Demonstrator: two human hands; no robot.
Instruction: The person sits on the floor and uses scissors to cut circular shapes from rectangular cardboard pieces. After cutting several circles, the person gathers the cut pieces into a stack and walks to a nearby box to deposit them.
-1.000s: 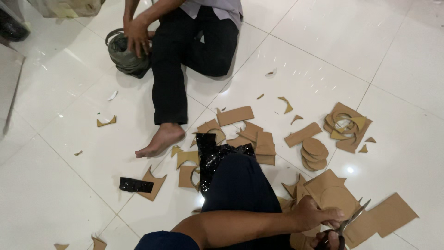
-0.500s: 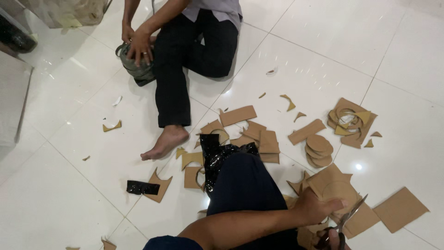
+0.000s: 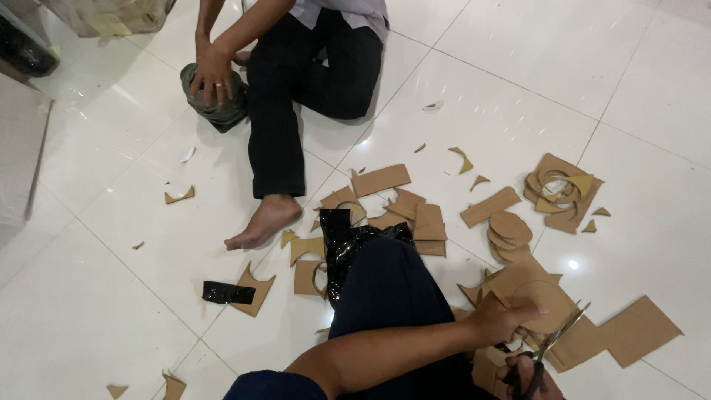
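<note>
I am sitting on a white tiled floor. My left hand (image 3: 500, 320) reaches across my dark-trousered leg and grips a brown cardboard piece (image 3: 544, 296) with a round outline on it. My right hand (image 3: 527, 376), half cut off by the bottom edge, is closed on a pair of scissors (image 3: 559, 337). The blades point up and to the right, at the lower edge of that cardboard piece. A stack of cut cardboard discs (image 3: 507, 235) lies just beyond.
Cardboard scraps and offcuts (image 3: 381, 179) litter the floor, with ring-shaped offcuts (image 3: 563, 191) at the right. Crumpled black plastic (image 3: 348, 241) lies by my knee, a small black piece (image 3: 228, 293) to the left. Another person sits opposite, both hands on a dark green bundle (image 3: 218, 104), bare foot (image 3: 263, 222) stretched out.
The view has tilted, so everything sits lower in the frame. The other person has shifted both hands on the green bundle. My hands stay on the cardboard and scissors.
</note>
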